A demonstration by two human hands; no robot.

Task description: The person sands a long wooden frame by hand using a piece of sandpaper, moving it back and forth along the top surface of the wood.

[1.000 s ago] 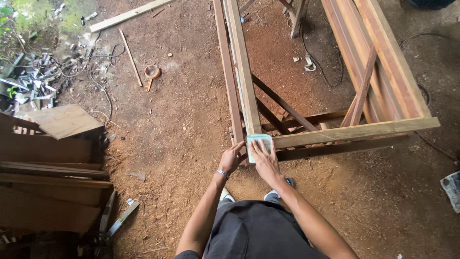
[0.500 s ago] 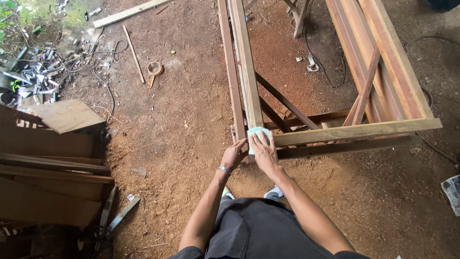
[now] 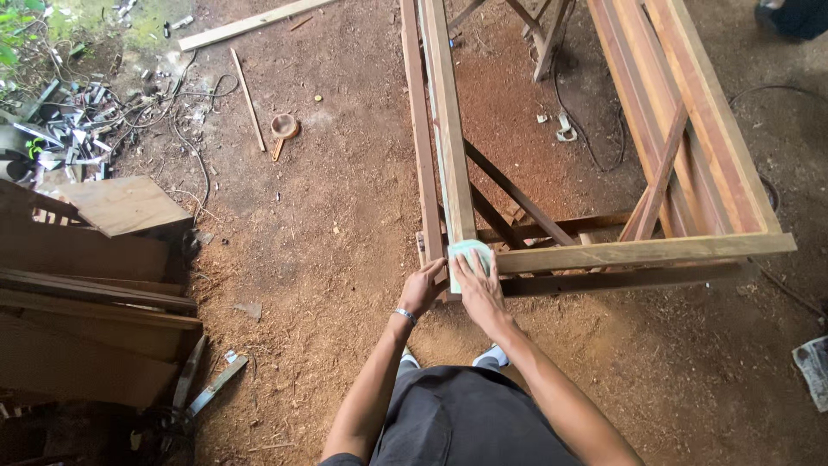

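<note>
I stand over the near corner of a large wooden frame (image 3: 638, 252) set on the dirt floor. My right hand (image 3: 479, 292) presses a pale green sheet of sandpaper (image 3: 467, 252) flat onto the corner joint, where the long left rail (image 3: 447, 129) meets the near cross rail. My left hand (image 3: 422, 287), with a bracelet at the wrist, grips the outer edge of the same corner just left of the sandpaper. My dark shorts and light shoes show below my arms.
Stacked wooden boards (image 3: 86, 293) lie at the left, with a pile of metal scraps (image 3: 60, 129) beyond them. A small round scoop (image 3: 283, 129), thin sticks and a plank lie on the dirt. A cable (image 3: 578, 129) runs under the frame. Another person's dark shoe (image 3: 798, 15) is at top right.
My right hand with the sandpaper has slid slightly up along the corner of the frame. My left hand keeps its hold on the corner's edge.
</note>
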